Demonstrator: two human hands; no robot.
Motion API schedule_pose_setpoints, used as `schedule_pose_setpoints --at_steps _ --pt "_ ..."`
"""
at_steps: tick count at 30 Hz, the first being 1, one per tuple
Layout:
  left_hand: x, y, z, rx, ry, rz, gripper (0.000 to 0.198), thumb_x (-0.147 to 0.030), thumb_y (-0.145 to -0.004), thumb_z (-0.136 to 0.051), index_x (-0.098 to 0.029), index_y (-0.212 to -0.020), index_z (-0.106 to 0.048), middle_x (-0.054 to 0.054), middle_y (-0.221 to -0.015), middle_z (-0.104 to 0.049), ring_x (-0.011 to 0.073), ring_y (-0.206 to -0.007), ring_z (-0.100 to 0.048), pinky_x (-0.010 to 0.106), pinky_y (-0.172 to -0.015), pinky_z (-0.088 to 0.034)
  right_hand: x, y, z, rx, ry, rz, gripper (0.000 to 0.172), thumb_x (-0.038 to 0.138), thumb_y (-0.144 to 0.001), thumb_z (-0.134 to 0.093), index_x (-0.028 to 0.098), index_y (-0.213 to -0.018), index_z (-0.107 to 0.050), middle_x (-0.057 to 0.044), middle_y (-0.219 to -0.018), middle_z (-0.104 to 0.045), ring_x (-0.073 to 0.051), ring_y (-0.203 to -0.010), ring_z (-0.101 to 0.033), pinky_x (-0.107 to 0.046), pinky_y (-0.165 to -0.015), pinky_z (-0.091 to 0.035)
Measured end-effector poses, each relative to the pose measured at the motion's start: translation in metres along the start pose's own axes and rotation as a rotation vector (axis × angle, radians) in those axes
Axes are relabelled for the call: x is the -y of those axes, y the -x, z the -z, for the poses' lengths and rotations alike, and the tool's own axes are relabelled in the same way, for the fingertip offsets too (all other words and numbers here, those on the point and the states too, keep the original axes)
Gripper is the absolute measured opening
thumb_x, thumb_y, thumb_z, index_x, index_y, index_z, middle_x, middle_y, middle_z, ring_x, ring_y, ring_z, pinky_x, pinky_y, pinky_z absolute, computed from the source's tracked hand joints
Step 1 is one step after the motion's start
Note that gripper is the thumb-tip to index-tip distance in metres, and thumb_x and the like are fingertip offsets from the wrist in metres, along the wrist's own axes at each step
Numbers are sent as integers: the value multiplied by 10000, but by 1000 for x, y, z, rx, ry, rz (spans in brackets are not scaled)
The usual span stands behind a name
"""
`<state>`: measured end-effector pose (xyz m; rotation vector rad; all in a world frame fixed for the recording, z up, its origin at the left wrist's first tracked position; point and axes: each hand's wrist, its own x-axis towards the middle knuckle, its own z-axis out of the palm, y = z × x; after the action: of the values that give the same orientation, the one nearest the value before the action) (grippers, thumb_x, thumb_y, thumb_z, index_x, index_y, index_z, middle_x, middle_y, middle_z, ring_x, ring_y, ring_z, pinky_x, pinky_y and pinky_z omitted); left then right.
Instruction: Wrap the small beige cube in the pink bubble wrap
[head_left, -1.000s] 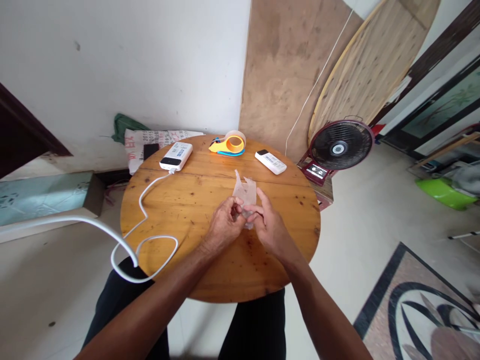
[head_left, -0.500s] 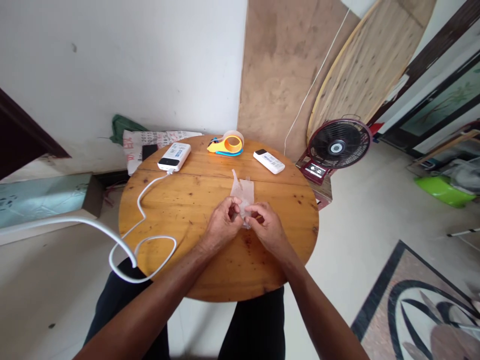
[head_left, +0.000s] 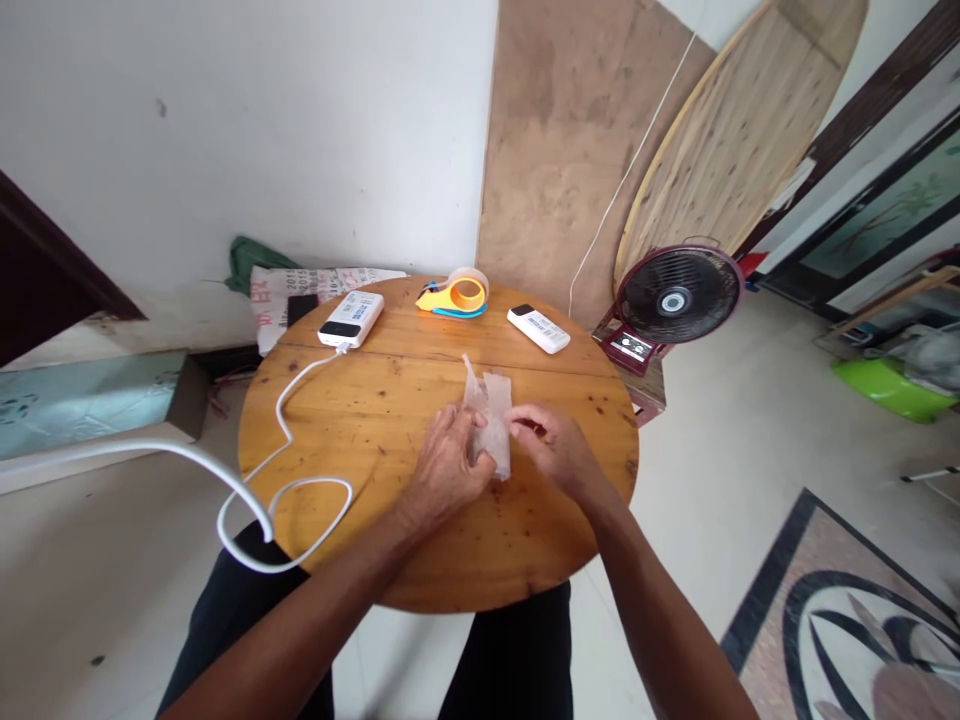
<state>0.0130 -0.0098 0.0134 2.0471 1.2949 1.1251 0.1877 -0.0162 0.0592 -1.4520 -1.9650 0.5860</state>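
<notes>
A thin, translucent whitish sheet [head_left: 496, 405], wrinkled and with a ragged strip sticking up at its far left corner, lies on the round wooden table [head_left: 330, 420]. I cannot tell whether it is plastic film or thin paper. My left hand [head_left: 448, 458] rests over its left side, palm down, thumb apart from the fingers, pressing it to the tabletop. At the sheet's right edge, my right hand [head_left: 551, 445] has its thumb and index fingertip drawn together in a pinch. The other fingers of that hand are curled and partly hidden.
Toward the far edge stand a yellow tape dispenser [head_left: 459, 294], a white power bank [head_left: 352, 318] with a white cable [head_left: 283, 400] plugged in, and another white power bank [head_left: 538, 328]. A dark red fan [head_left: 673, 300] stands beyond the table's right side.
Both hands were close together over the sheet, fingers pinched. The left hand has flattened onto its left side, the right has moved to its right edge, and more of the sheet shows.
</notes>
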Motion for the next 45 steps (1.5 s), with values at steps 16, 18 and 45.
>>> schedule_pose_setpoints --at_steps 16,18,45 --pt "7 -3 -3 115 165 -23 585 -119 -671 -485 -140 -1256 -482 143 -1332 -521 264 -1247 -487 422 -1072 -388 -37 -58 -14 -52 293 236 254 71 -779 -493 214 -897 -667 -26 -1547 -290 -295 -1299 -407 -499 -1058 -345" --pt "6 -4 -3 139 164 0 612 -124 -681 -475 -120 -1292 -471 155 -1330 -530 268 -1242 -495 428 -1074 -390 -40 -56 -12 -109 268 239 302 49 -785 -452 212 -931 -661 -25 -1547 -287 -281 -1321 -389 -493 -1078 -331" --pt "8 -1 -3 115 4 -181 487 -80 -696 -444 -110 -1145 -628 185 -1328 -541 276 -1289 -469 468 -1084 -393 -68 -71 -26 -188 160 -243 402 392 -854 -525 162 -1174 -602 -73 -920 -699 -210 -849 -630 -347 -816 -472"
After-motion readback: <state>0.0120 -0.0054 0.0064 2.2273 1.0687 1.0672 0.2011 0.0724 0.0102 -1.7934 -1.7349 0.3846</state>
